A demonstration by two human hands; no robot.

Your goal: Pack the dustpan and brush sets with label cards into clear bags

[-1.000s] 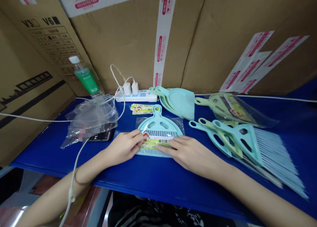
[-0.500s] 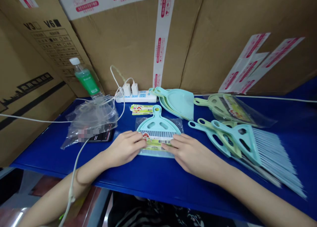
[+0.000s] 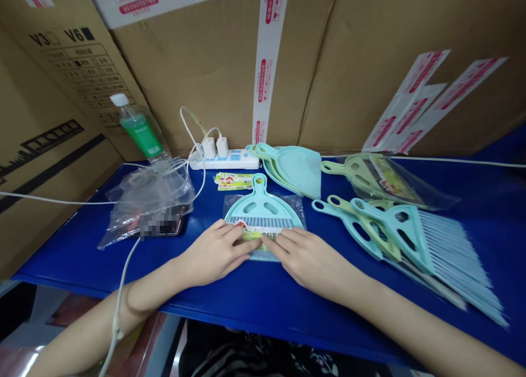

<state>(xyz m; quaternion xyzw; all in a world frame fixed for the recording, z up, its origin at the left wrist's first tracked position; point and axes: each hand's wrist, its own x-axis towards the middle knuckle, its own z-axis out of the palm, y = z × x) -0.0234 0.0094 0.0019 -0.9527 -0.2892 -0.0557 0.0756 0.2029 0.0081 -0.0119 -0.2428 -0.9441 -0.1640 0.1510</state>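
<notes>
A teal mini dustpan with a brush inside a clear plastic bag lies on the blue table, with a colourful label card across its lower part. My left hand presses flat on the bag's lower left, fingers stretched out over the card. From the other side my right hand lies flat on the lower right, fingertips nearly meeting those of the left. Both hands cover most of the card and the bag's bottom edge.
Stacked teal and green dustpans and a bagged green set lie behind; loose brushes are at the right. Label cards, a power strip, crumpled bags, a phone and a green bottle sit left. Cardboard boxes wall the back.
Both hands have slid inward along the bag's lower edge, so the fingertips now almost meet over the label card, which was more exposed before.
</notes>
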